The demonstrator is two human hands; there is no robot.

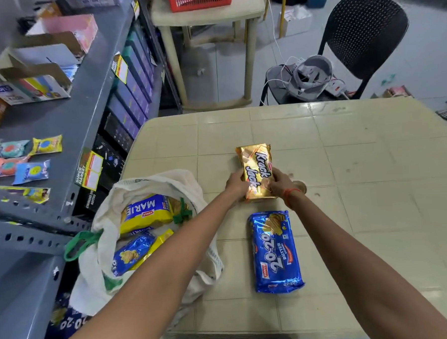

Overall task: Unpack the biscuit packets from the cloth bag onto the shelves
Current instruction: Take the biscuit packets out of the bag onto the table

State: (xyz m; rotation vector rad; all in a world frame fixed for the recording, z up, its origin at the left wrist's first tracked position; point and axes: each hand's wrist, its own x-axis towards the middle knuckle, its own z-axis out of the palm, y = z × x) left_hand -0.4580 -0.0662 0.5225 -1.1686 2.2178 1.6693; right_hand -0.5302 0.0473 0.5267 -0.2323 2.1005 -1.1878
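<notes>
Both hands are closed on the gold Krack Jack packet, which lies flat near the middle of the beige table: the left hand grips its near-left side and the right hand its near-right side, so the near end is pinched between them while the far end rests free on the table. Just beside it, toward the near edge, lies 1 blue 20-20 packet, untouched. The cloth bag slumps open over the table's left edge, with a yellow Marie packet and at least 2 more packets showing inside. The packet looks light, and its glossy film is probably slippery, so a grip across the width at mid-length should hold better than a pinch at the crimped end. The biscuits inside are likely brittle; a hard squeeze or a drop could crack them. The grey shelves stand to the left, just beside the bag.
</notes>
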